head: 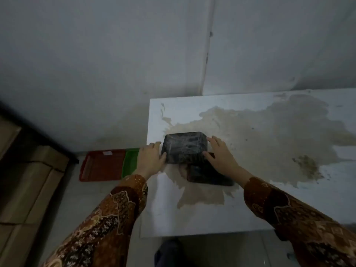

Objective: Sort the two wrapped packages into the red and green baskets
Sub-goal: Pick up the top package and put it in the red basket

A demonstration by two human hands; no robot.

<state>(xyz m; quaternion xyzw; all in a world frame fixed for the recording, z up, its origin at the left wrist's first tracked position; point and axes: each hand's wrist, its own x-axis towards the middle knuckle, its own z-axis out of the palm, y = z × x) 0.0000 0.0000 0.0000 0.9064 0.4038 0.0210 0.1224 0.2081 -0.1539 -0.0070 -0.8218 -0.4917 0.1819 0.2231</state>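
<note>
Two dark packages wrapped in clear film lie on a stained white table (269, 132). The upper package (184, 147) rests partly on top of the lower package (208, 175). My left hand (150, 158) presses its left side and my right hand (219, 153) grips its right side, so both hands hold the upper package. On the floor left of the table sit a red basket (102, 164) and a green basket (131, 160) side by side, the green one partly hidden behind my left hand.
Grey walls stand behind the table. Stacked cardboard boxes (28, 180) line the left side of the floor. The table's left edge hangs close above the baskets. A dark shoe or trouser leg (169, 253) shows at the bottom.
</note>
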